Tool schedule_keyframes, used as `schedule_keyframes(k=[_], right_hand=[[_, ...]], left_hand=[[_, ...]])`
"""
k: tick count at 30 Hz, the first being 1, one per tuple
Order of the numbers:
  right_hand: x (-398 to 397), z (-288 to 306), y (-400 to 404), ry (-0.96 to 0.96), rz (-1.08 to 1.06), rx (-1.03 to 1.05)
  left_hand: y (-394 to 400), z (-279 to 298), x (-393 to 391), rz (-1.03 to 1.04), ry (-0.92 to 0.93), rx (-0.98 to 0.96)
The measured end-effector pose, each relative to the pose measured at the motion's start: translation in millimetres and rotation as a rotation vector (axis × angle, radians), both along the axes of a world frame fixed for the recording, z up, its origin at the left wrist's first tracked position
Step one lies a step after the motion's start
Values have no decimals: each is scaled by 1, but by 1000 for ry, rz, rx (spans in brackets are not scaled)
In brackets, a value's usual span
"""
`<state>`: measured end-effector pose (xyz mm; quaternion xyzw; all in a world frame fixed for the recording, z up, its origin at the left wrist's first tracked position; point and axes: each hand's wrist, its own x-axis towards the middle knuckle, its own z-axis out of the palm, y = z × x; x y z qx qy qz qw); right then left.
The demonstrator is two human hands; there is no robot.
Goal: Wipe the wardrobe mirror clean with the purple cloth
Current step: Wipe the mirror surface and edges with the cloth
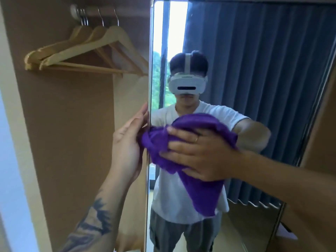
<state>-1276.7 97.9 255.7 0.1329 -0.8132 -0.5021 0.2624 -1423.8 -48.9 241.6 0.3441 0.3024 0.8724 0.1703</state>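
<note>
Right hand [198, 153] presses purple cloth [196, 180] flat on mirror [254, 70], fingers spread (cloth near mirror's left edge). Left hand [127, 140] steadies that edge, fingers straight, grasping nothing. Hangers [87, 50] left of mirror.

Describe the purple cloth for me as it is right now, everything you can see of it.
The purple cloth is a soft, matte fabric of one deep violet colour, bunched and creased rather than folded flat. It lies against the mirror glass near its left edge, at about mid height. The right hand presses it to the glass with spread, fairly straight fingers. A loose tail hangs down below that hand. The left hand, holding the mirror's edge, touches or nearly touches the bunched end. Part of the purple seen is its reflection.
</note>
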Motion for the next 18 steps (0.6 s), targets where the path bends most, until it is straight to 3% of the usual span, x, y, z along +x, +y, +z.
schedule_keyframes(k=[4, 7, 9, 11, 13, 14, 16, 18], right_hand=[[1, 94, 1, 368, -68, -113], [-13, 86, -8, 514, -31, -157], [-21, 35, -6, 434, 16, -153], [-20, -21, -2, 98, 44, -40], [-13, -34, 3, -247, 7, 106], [-11, -21, 6, -278, 12, 114], [-14, 25, 7, -107, 49, 24], [-9, 79, 8, 203, 29, -62]], left_hand=[[0, 2, 5, -6, -8, -10], [2, 1, 4, -3, -44, -8], [3, 0, 3, -10, -58, -7], [2, -2, 1, -13, -76, -18], [-1, -1, 2, 10, -56, -44], [-1, -1, 1, 22, -54, -49], [1, -1, 1, 9, -82, -15], [3, -1, -1, 1, -90, -12]])
